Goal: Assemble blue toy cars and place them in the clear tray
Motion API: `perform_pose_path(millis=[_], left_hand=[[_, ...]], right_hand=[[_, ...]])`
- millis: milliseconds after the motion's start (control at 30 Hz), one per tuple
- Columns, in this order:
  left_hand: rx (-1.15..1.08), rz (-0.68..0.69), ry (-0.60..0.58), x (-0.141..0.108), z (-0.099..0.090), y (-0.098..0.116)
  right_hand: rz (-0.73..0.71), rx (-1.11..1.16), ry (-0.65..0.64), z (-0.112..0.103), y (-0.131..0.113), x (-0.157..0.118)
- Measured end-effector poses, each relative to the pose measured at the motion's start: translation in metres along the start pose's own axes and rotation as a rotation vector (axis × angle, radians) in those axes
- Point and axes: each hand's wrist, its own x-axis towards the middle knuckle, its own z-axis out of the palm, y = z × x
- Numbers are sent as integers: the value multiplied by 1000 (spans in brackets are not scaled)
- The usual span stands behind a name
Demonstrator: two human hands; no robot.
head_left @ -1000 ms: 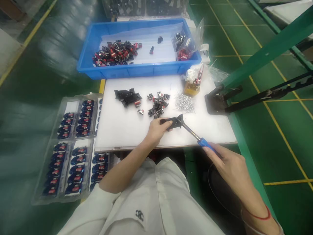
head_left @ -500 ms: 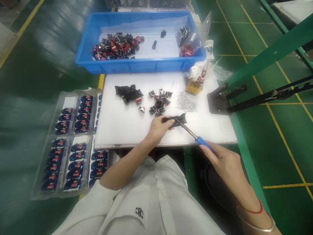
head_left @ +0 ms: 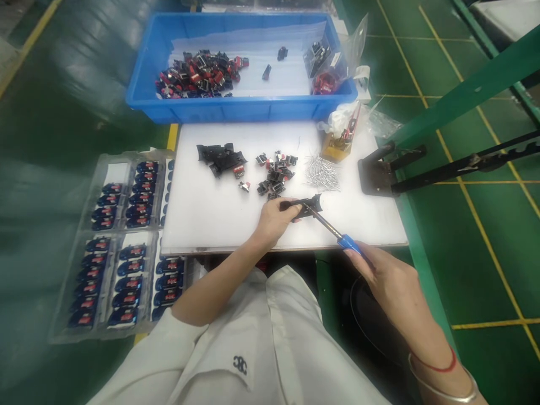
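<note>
l hand [head_left: 274,221] pinching black plastic part [head_left: 304,206] betw thumb & fingers, over white work table [head_left: 202,219]. r hand [head_left: 390,287] closed round blue-handled tool [head_left: 349,243], metal shaft tip at the part. vs a sec ago hands barely moved, same grip, only view shifted a bit. loose black-red components [head_left: 274,177] on table near l hand, blue tray [head_left: 240,112] beyond.

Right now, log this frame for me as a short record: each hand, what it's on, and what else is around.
Left hand: holds a black plastic part
Right hand: holds a blue-handled screwdriver, its shaft reaching the part
Things: loose metal screws and small black-and-red components on a white work board
Rest: blue plastic tray of more components; clear blister trays left of the board
</note>
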Motion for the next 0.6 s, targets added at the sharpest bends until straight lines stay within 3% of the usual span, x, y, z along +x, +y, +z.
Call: perform_pose_path(millis=[167,300,400,500,600], left_hand=[[-19,-10,-8,1,-1,-1],[5,-24,17,2,-2,2],[153,17,31,-3,-2,9],[370,171,52,-11,-3,12],[507,470,-25,-17,-6,9]], right_hand=[[39,65,53,-7,7,-4],[291,256,132,-8,17,-1],[455,531,143,5,18,9],[516,839,153,30,14,31],[490,1038,143,50,6,58]])
